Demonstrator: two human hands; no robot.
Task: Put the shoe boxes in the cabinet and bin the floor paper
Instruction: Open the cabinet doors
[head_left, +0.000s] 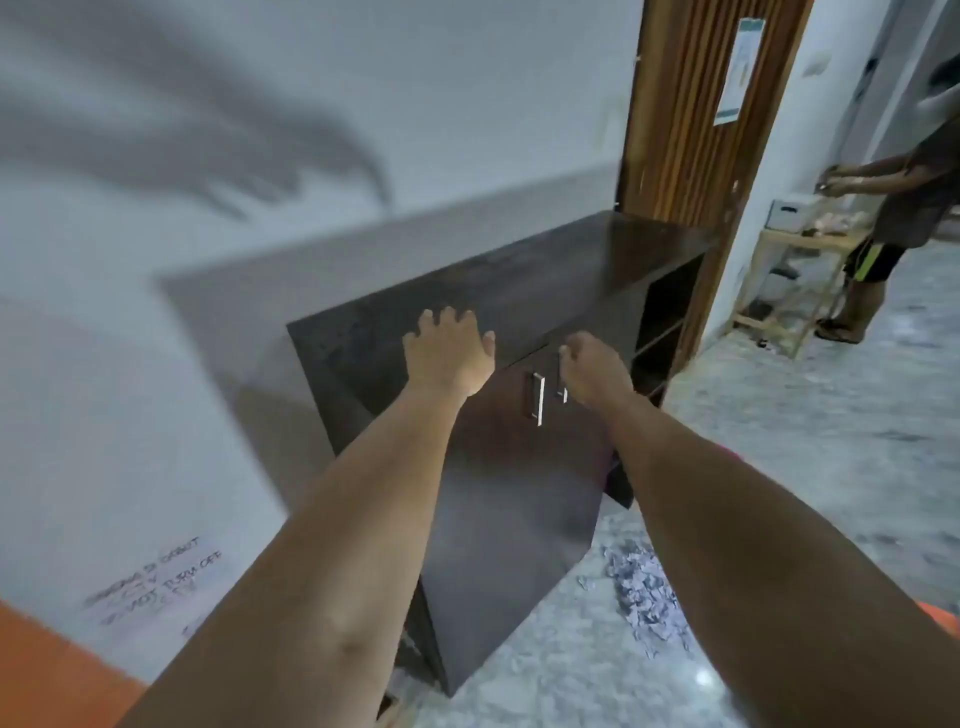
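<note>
Nothing is held: left hand is spread flat on the cabinet top; right hand is curled at a door handle, grasp unclear. Shredded paper is strewn on open floor below right.

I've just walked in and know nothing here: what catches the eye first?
Two bare arms reach forward: the left hand lies on the top edge of a dark cabinet, the right hand at its door handles. Shredded paper litters the floor beside the cabinet.

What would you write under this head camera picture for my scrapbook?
Left hand flat on the dark cabinet, right hand at a door handle, shredded paper on the floor.
</note>
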